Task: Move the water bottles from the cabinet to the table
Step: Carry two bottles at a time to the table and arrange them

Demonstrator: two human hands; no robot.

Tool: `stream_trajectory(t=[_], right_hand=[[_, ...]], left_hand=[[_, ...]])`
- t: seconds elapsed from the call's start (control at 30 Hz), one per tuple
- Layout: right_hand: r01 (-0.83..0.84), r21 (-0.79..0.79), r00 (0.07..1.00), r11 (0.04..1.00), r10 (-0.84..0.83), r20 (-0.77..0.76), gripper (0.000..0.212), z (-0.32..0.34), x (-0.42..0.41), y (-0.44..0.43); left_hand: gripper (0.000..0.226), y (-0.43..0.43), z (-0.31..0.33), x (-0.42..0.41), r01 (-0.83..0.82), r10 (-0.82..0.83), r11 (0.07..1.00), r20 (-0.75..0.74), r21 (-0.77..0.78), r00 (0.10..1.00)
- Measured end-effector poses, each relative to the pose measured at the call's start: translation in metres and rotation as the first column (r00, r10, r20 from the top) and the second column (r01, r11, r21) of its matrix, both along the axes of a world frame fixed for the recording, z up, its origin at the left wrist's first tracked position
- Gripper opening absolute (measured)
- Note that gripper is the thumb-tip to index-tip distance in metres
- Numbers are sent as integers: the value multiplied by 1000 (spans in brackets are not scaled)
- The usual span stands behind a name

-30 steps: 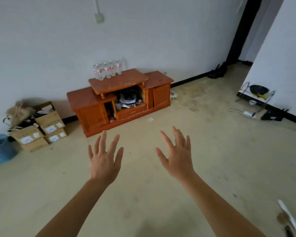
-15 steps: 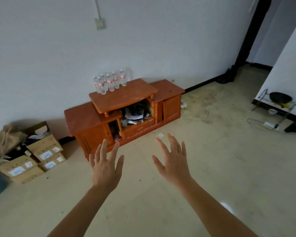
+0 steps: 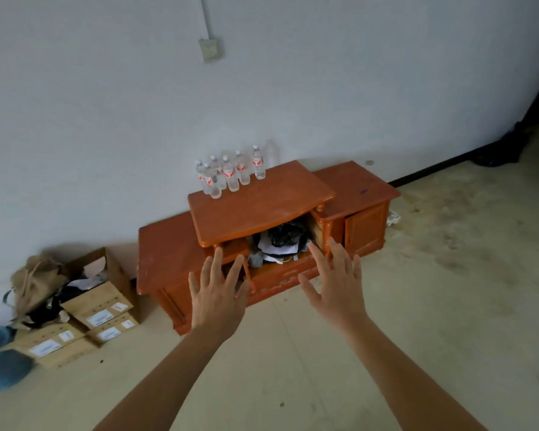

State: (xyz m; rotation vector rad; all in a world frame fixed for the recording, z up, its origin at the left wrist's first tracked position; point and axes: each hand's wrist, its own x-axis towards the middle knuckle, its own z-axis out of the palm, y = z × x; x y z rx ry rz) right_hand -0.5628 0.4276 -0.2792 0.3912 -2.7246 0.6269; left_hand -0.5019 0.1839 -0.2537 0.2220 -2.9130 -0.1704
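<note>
Against the white wall (image 3: 106, 119) sits a low orange-brown wooden cabinet (image 3: 255, 209): raised middle top, lower wing on each side. Water bottles (image 3: 231, 174) stand upright in a tight cluster on the raised top's back left corner, close to the wall. They are clear with red-and-white labels and white caps; the exact count is hard to tell as they overlap. Rest of the top is bare wood, slightly dusty.

Middle compartment is open, stuffed with dark clutter and white papers (image 3: 280, 241). Right wing door (image 3: 366, 227) is closed.

Left hand (image 3: 218, 293) is held out, fingers straight and spread, back toward the viewer, holding nothing. Right hand (image 3: 336, 284) is the same: released, fingers splayed, nothing in it. Both hover in front of the cabinet's lower front, well short of the bottles; cannot tell if any fingertip touches the wood.

Floor (image 3: 417, 306) is pale beige with dirty smudges and dark specks. Stacked cardboard boxes (image 3: 97, 309) with white labels lie left of the cabinet, one open on top, with a brown bag (image 3: 35, 281) beside them. Blurred blue object (image 3: 0, 365) at far left edge. Wall box (image 3: 210, 49) with a conduit running up sits above the cabinet. Black skirting (image 3: 433, 169) runs along the wall to the right, toward a dark heap (image 3: 504, 147) in the corner.
</note>
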Motion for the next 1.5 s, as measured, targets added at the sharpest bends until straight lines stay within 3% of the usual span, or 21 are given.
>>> stream_trajectory(t=[0.17,0.4,0.63,0.87,1.0,1.17,1.3,1.43,1.5], right_hand=[[-98,-16,995,995,99,30,64,14,-123,-44],[-199,2,978,980,198,58,65,-18,-271,-112],[-141,161,979,977,113,172,75,-27,-432,-167],[-60,87,969,994,37,246,77,-30,-569,-196],[-119,67,935,991,89,342,80,-58,-636,-211],[-257,-73,849,964,261,459,87,-88,-732,-248],[-314,-226,756,922,387,528,91,-101,-791,-289],[-288,-386,714,876,465,523,91,-125,-820,-337],[-248,-440,724,863,467,508,91,-144,-829,-363]], left_hand=[[59,-39,11,-98,-122,123,991,38,-47,992],[66,-112,-27,-232,-155,158,987,103,-42,982],[71,-182,-51,-401,-91,91,996,159,-6,983],[72,-224,-49,-554,-121,105,990,186,79,977],[74,-234,-73,-615,-217,181,967,238,135,954],[84,-242,-100,-662,-472,411,844,259,252,874],[95,-257,-110,-701,-651,561,664,329,369,759],[100,-280,-131,-738,-721,638,463,370,516,675],[104,-298,-153,-759,-703,651,407,355,584,671]])
